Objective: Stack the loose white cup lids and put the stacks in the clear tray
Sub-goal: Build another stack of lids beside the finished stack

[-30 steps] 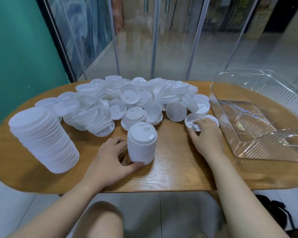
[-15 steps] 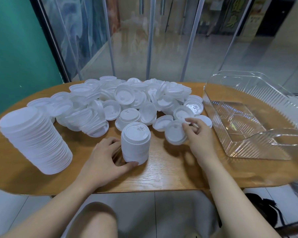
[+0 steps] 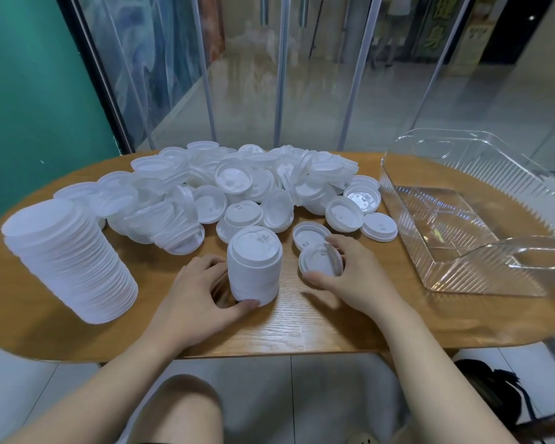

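Observation:
A short stack of white lids [image 3: 254, 265] stands near the table's front edge. My left hand [image 3: 196, 296] curls round its base, thumb in front. Just right of it my right hand [image 3: 353, 277] grips a single white lid [image 3: 319, 264], tilted on edge above the wood. Another lid [image 3: 310, 233] lies upside down right behind it. A big pile of loose white lids [image 3: 237, 187] covers the middle and back of the table. A tall leaning stack of lids [image 3: 68, 264] stands at the left. The clear tray [image 3: 462, 251] sits at the right with nothing in it.
The oval wooden table [image 3: 302, 322] ends close to my body. Glass doors rise behind the table and a green wall [image 3: 29, 91] stands at the left. A black bag [image 3: 494, 389] lies on the floor at the lower right. My knee shows below the table edge.
My right hand has drawn back from the pile's right edge toward the short stack, bringing one lid with it and tilting it up. My left hand stays on the short stack.

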`<action>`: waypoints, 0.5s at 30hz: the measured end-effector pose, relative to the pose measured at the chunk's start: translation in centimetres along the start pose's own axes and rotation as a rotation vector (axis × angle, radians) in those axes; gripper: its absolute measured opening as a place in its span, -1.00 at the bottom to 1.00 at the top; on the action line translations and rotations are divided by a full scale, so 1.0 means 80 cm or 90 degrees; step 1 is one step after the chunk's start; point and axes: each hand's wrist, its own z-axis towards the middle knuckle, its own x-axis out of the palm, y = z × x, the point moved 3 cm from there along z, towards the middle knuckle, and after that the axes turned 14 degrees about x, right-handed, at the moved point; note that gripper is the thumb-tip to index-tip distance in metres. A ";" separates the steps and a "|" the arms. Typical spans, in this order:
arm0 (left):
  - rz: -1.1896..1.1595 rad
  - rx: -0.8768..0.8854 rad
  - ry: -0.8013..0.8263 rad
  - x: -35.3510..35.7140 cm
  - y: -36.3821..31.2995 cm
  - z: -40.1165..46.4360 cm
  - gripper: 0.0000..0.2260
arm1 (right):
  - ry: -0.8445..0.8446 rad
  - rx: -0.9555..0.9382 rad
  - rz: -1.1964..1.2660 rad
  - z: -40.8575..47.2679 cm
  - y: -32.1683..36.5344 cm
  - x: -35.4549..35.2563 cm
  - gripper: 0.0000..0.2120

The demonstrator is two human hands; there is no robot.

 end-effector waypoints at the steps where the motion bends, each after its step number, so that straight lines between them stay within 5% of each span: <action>1: 0.001 -0.001 0.000 0.000 0.000 0.000 -0.39 | 0.001 -0.007 -0.036 -0.003 0.002 0.000 -0.14; 9: -0.003 -0.002 -0.011 -0.002 -0.006 -0.001 -0.47 | -0.125 -0.061 0.237 -0.009 0.025 -0.003 -0.34; 15: 0.000 0.003 -0.016 -0.003 -0.006 -0.001 -0.52 | -0.095 -0.192 0.323 -0.031 0.071 0.016 -0.45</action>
